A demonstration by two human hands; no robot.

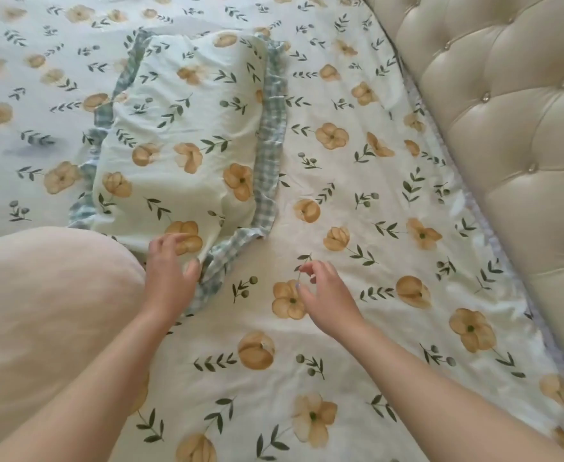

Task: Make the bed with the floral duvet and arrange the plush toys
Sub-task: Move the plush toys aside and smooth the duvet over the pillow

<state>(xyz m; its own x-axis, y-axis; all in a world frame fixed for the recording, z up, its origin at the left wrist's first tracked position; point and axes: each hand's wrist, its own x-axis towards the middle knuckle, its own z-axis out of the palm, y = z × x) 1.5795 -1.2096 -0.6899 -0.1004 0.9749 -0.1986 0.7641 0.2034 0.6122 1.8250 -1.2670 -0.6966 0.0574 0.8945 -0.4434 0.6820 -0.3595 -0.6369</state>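
Floral bedding (357, 201) spread flat across nearly the whole frame — pale ground, tan blossoms, green sprigs. Pillow (180, 141) in matching print, edged with a blue-green checked frill (269, 135), lying upper centre on the bedding, its long side running from top to lower centre. Tufted cream headboard (507, 128) down the right edge, touching the bedding's border. Large plain cream-coloured soft mass (47, 295) at the lower left, just beside the pillow's near corner; cannot tell what it is. Left hand (170, 275) at lower centre, fingers loosely spread and resting on the pillow's near corner and frill, not clenched around anything. Right hand (327, 295) just right of it, apart from the pillow, above the bedding with thumb and fingers curled narrow — whether pinching fabric, cannot tell. Both forearms bare, entering from the bottom edge.
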